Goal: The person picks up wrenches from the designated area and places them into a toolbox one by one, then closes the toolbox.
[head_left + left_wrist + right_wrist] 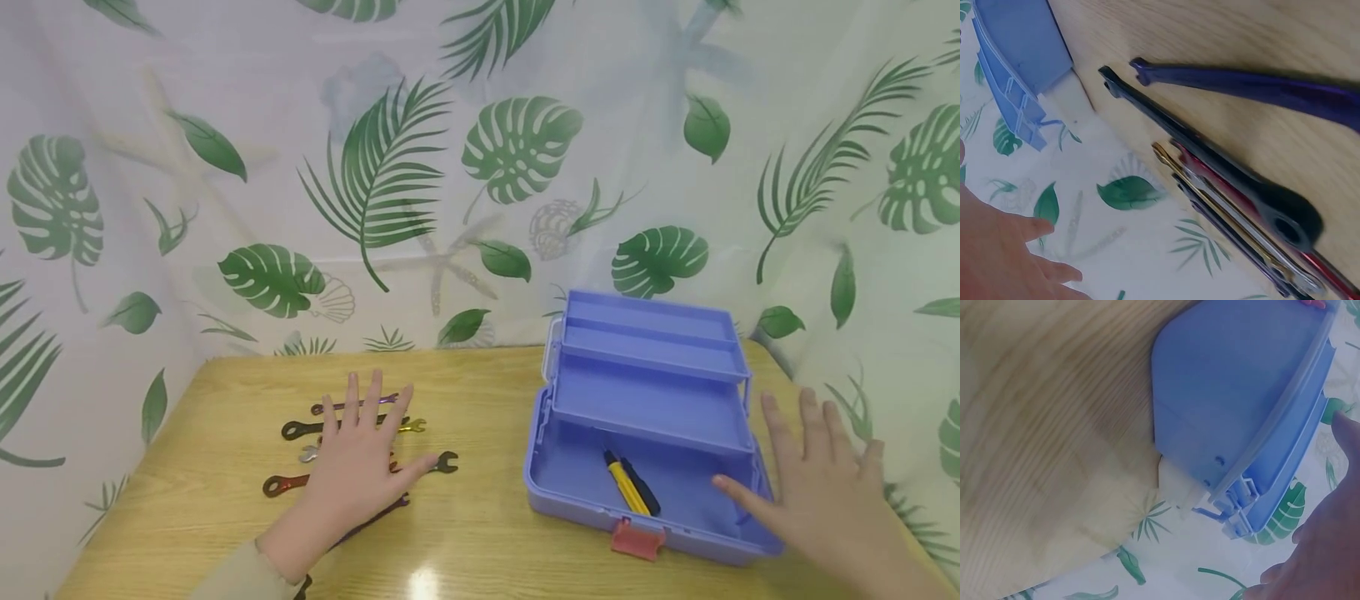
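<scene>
My left hand [356, 462] is spread with straight fingers over a group of wrenches, hiding parts of several. Around it show a red wrench [287, 484], a black wrench [300, 429] and the yellow end [415, 426] of another. The left wrist view has a purple wrench [1241, 84] lying apart from a dark wrench [1197, 140]. My right hand [832, 483], fingers spread and holding nothing, is at the right side of an open blue toolbox [577, 510]. Inside its bottom lie a slim yellow tool [628, 487] and a black one [641, 486].
The toolbox's raised tiers [652, 400] lean back toward a leaf-print cloth [420, 167] behind the wooden table [480, 433]. A red latch [637, 540] hangs at its front. Another dark tool end [303, 588] shows beside the left sleeve.
</scene>
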The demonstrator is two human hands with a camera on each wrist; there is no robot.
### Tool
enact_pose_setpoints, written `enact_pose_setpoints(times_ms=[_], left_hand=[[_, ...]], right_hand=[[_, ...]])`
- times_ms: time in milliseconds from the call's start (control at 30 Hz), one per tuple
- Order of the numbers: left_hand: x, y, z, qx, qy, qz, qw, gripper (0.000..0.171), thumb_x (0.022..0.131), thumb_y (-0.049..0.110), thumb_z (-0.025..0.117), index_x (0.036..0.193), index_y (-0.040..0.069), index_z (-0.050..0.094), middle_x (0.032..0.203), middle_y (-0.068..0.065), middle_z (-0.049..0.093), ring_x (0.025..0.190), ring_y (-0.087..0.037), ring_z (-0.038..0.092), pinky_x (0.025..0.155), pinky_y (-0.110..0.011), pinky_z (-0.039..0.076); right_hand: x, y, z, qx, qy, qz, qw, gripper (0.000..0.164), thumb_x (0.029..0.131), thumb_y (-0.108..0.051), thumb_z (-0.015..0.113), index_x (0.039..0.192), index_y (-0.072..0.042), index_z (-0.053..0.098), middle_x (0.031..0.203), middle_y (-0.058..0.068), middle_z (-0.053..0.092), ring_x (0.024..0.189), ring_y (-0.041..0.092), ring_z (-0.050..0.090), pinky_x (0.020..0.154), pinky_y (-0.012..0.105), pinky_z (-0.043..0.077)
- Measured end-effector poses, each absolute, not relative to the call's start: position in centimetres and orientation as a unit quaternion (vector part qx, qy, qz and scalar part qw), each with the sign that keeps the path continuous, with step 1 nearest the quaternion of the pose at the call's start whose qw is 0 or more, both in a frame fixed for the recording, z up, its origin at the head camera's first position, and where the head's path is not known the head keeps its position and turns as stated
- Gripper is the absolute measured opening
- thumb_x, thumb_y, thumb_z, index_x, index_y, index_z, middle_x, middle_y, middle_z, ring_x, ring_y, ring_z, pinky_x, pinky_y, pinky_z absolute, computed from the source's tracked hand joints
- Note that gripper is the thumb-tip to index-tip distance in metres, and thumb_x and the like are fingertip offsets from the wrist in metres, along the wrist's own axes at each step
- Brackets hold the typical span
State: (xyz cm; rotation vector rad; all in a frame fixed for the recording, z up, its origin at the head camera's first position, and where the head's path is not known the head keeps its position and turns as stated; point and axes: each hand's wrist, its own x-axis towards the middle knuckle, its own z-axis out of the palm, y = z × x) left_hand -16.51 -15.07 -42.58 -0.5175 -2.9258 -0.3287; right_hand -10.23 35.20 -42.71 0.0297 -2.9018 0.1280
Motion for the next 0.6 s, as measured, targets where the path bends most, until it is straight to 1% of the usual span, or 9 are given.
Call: enact_pose_setpoints(times_ms=[167, 267, 400, 533, 600], left_hand=[[-17.3, -12.9, -42.5, -0.197, -0.972, -0.110, 0.059, 0.091, 0.096, 0.072, 0.058, 0.168, 0.023, 0.032, 0.177, -0.024, 0.015, 0.162, -0.054, 0.007, 0.125, -0.081, 0.011], [-17.6, -11.6, -42.6, -0.210, -0.971, -0.100, 0.055, 0.093, 0.096, 0.075, 0.055, 0.168, 0.023, 0.032, 0.177, -0.024, 0.014, 0.163, -0.053, 0.007, 0.126, -0.080, 0.011], [-17.9, -9.6, -42.9, -0.226, -0.968, -0.094, 0.049, 0.094, 0.095, 0.078, 0.052, 0.168, 0.023, 0.032, 0.177, -0.023, 0.015, 0.163, -0.053, 0.007, 0.127, -0.078, 0.010], [-18.1, -7.5, -43.2, -0.242, -0.964, -0.096, 0.043, 0.092, 0.097, 0.078, 0.050, 0.168, 0.022, 0.033, 0.176, -0.023, 0.019, 0.162, -0.053, 0.010, 0.127, -0.077, 0.010], [-18.3, -6.5, -43.4, -0.253, -0.962, -0.096, 0.040, 0.091, 0.097, 0.077, 0.049, 0.168, 0.022, 0.033, 0.175, -0.024, 0.021, 0.162, -0.053, 0.011, 0.128, -0.075, 0.011]], right_hand=[[-9.9, 35.8, -42.5, 0.003, -0.993, 0.053, 0.103, 0.123, 0.091, -0.073, 0.066, 0.170, -0.003, 0.004, 0.167, 0.045, 0.000, 0.152, 0.070, 0.004, 0.108, 0.094, -0.003], [-9.6, 36.1, -42.5, -0.002, -0.993, 0.058, 0.102, 0.122, 0.092, -0.072, 0.067, 0.170, -0.002, 0.004, 0.167, 0.045, 0.000, 0.152, 0.069, 0.004, 0.109, 0.094, 0.000], [-9.2, 36.2, -42.6, -0.006, -0.993, 0.065, 0.103, 0.121, 0.092, -0.070, 0.068, 0.169, 0.001, 0.007, 0.164, 0.049, 0.006, 0.149, 0.072, 0.009, 0.108, 0.094, 0.005], [-8.9, 36.4, -43.0, -0.015, -0.993, 0.066, 0.097, 0.120, 0.093, -0.070, 0.067, 0.167, 0.005, 0.010, 0.161, 0.052, 0.011, 0.145, 0.075, 0.014, 0.107, 0.094, 0.007], [-8.8, 36.6, -43.3, -0.017, -0.993, 0.059, 0.097, 0.120, 0.093, -0.070, 0.067, 0.166, 0.007, 0.012, 0.160, 0.053, 0.013, 0.142, 0.077, 0.018, 0.106, 0.095, 0.011]])
